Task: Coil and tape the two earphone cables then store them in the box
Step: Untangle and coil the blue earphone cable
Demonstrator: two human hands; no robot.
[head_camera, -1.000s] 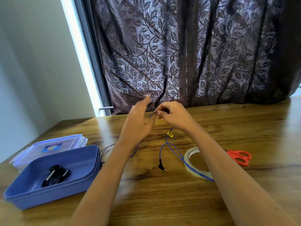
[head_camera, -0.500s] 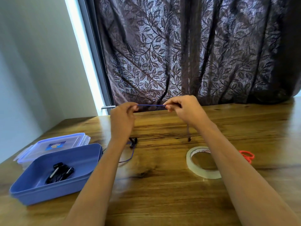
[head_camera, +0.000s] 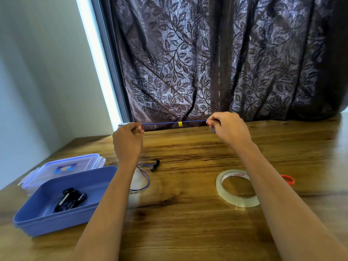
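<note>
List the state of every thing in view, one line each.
blue earphone cable: uncoiled, pulled taut between both hands
left hand: pinching the cable
right hand: pinching the cable
blue box: open
black earphones: bundled, inside the box
lid: off, lying behind the box
tape roll: flat on the table, untouched
scissors: mostly hidden behind the right forearm
curtain: drawn

Home room: wooden table (head_camera: 188,232) against window, leaf-patterned dark curtain (head_camera: 216,63), plain painted wall (head_camera: 37,81)
</note>
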